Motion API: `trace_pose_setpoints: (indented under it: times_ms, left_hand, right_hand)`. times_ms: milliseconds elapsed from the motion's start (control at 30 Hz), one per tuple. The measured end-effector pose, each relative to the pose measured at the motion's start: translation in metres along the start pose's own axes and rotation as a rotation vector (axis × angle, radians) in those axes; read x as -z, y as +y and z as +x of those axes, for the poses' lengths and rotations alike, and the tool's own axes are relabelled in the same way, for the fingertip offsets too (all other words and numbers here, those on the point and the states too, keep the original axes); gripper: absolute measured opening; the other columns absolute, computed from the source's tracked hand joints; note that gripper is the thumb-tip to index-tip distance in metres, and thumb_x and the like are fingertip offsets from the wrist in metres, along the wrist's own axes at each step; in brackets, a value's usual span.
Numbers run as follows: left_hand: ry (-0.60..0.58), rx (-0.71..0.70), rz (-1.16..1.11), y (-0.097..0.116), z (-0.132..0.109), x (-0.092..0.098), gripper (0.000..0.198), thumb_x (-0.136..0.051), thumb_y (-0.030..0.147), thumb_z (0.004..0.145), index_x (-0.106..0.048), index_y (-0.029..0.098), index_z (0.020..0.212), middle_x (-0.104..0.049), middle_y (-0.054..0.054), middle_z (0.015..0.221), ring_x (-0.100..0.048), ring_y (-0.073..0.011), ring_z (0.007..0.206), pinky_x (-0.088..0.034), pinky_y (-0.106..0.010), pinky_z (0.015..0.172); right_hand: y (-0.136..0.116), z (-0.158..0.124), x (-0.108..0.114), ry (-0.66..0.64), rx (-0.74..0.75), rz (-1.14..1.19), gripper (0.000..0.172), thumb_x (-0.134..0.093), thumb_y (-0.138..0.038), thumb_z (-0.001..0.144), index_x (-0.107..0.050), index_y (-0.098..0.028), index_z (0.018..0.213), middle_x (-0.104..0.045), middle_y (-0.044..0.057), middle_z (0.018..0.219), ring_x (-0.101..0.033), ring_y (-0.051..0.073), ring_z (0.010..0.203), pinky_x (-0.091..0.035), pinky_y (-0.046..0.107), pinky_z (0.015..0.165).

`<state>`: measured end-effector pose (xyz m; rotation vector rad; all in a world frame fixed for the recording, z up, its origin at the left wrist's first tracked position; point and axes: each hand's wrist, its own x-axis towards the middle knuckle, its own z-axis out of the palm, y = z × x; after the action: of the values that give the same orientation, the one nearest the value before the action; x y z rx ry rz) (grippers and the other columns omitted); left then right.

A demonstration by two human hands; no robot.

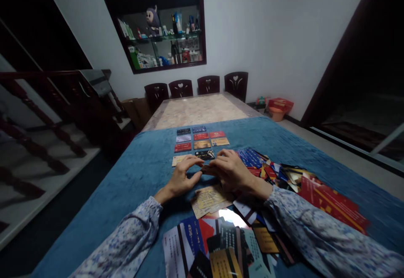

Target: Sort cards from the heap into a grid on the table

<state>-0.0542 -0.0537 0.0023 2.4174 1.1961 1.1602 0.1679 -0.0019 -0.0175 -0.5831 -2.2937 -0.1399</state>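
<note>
My right hand (pixel 232 169) is closed on a card (pixel 206 168), mostly hidden by the fingers. Facing it, my left hand (pixel 185 174) has its thumb and index finger apart, their tips close to that card's left edge; contact is unclear. Just beyond the hands lie a black card (pixel 204 154) and a beige card (pixel 178 160), partly covered by the left fingers. Farther off, red (pixel 182 147), gold (pixel 202 144) and dark blue cards (pixel 199 130) lie in short rows. Beneath my wrists is a pair of overlapping beige cards (pixel 210 200).
Loose cards (pixel 227 238) overlap in a heap nearest me, and more cards (pixel 252 158) spread to the right beside large red sheets (pixel 330 200). A blue cloth (pixel 135 173) covers the near table. Dark chairs (pixel 208 85) stand at the far end.
</note>
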Motion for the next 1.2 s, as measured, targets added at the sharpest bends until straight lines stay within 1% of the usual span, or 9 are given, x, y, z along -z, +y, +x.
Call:
trace_pose_setpoints:
  times_ms: [100, 233, 367, 533, 600, 733, 833, 1000, 1200]
  left_hand:
    - [0.041, -0.012, 0.024, 0.003, -0.002, -0.002, 0.017, -0.06, 0.015, 0.083, -0.063, 0.018, 0.1, -0.067, -0.005, 0.096, -0.063, -0.0207, 0.098, -0.052, -0.036, 0.09]
    - [0.018, -0.004, 0.067, -0.001, -0.007, -0.008, 0.01, -0.057, 0.013, 0.086, -0.06, 0.018, 0.094, -0.064, -0.004, 0.091, -0.061, -0.0187, 0.091, -0.052, -0.033, 0.085]
    - [-0.026, -0.03, 0.101, -0.007, -0.012, -0.011, 0.017, -0.053, 0.008, 0.086, -0.061, 0.018, 0.098, -0.063, -0.006, 0.092, -0.06, -0.0194, 0.092, -0.052, -0.033, 0.083]
    - [-0.029, -0.064, 0.137, -0.013, -0.015, -0.01, 0.029, -0.051, 0.005, 0.086, -0.061, 0.017, 0.111, -0.064, -0.008, 0.099, -0.06, -0.0205, 0.095, -0.053, -0.035, 0.085]
    - [-0.025, -0.065, 0.156, -0.015, -0.016, -0.009, 0.031, -0.051, 0.005, 0.086, -0.062, 0.017, 0.113, -0.065, -0.008, 0.099, -0.06, -0.0203, 0.094, -0.053, -0.034, 0.084]
    - [-0.018, -0.053, 0.207, -0.019, -0.017, -0.009, 0.03, -0.052, 0.004, 0.085, -0.064, 0.018, 0.11, -0.066, -0.007, 0.095, -0.06, -0.0198, 0.09, -0.054, -0.034, 0.081]
    - [-0.014, -0.056, 0.243, -0.022, -0.018, -0.01, 0.03, -0.053, 0.004, 0.084, -0.064, 0.018, 0.109, -0.066, -0.007, 0.094, -0.06, -0.0201, 0.09, -0.054, -0.034, 0.082]
    - [-0.034, -0.038, 0.307, -0.024, -0.02, -0.012, 0.032, -0.052, 0.006, 0.086, -0.062, 0.017, 0.115, -0.068, -0.009, 0.099, -0.059, -0.0224, 0.093, -0.053, -0.038, 0.085]
    - [-0.088, 0.027, 0.356, -0.026, -0.023, -0.015, 0.038, -0.055, 0.011, 0.085, -0.059, 0.015, 0.123, -0.067, -0.012, 0.107, -0.058, -0.0261, 0.1, -0.052, -0.044, 0.091]
  right_hand:
    - [-0.004, 0.005, -0.003, -0.03, 0.02, -0.022, 0.019, -0.059, -0.035, 0.097, -0.071, -0.021, 0.092, -0.071, 0.005, 0.079, -0.054, 0.02, 0.088, -0.032, 0.034, 0.077]
    - [-0.01, 0.006, -0.004, -0.061, 0.031, -0.034, 0.019, -0.057, -0.031, 0.098, -0.07, -0.02, 0.089, -0.071, 0.005, 0.078, -0.053, 0.02, 0.088, -0.031, 0.034, 0.077]
    - [-0.009, 0.002, -0.007, -0.074, 0.01, -0.036, 0.016, -0.057, -0.027, 0.097, -0.069, -0.019, 0.09, -0.071, 0.005, 0.077, -0.053, 0.02, 0.088, -0.031, 0.033, 0.077]
    - [-0.003, -0.006, -0.011, -0.118, -0.037, -0.07, 0.012, -0.057, -0.02, 0.094, -0.067, -0.018, 0.101, -0.072, 0.006, 0.087, -0.052, 0.022, 0.09, -0.03, 0.035, 0.077]
    - [-0.003, -0.007, -0.009, -0.138, -0.042, -0.109, 0.015, -0.056, -0.018, 0.092, -0.066, -0.018, 0.105, -0.072, 0.007, 0.09, -0.052, 0.023, 0.092, -0.03, 0.036, 0.078]
    - [-0.006, -0.006, -0.004, -0.213, -0.034, -0.174, 0.019, -0.053, -0.017, 0.093, -0.065, -0.018, 0.108, -0.071, 0.008, 0.094, -0.05, 0.024, 0.092, -0.029, 0.037, 0.079]
    - [-0.009, -0.005, -0.001, -0.27, -0.04, -0.2, 0.024, -0.054, -0.018, 0.091, -0.064, -0.017, 0.114, -0.07, 0.009, 0.096, -0.05, 0.024, 0.092, -0.028, 0.038, 0.08]
    - [-0.013, -0.004, 0.0, -0.351, -0.088, -0.224, 0.035, -0.059, -0.02, 0.089, -0.06, -0.018, 0.123, -0.067, 0.01, 0.105, -0.052, 0.025, 0.095, -0.03, 0.039, 0.081]
    - [-0.016, -0.005, -0.001, -0.396, -0.149, -0.245, 0.045, -0.065, -0.027, 0.087, -0.057, -0.021, 0.13, -0.065, 0.012, 0.111, -0.053, 0.027, 0.1, -0.032, 0.039, 0.081]
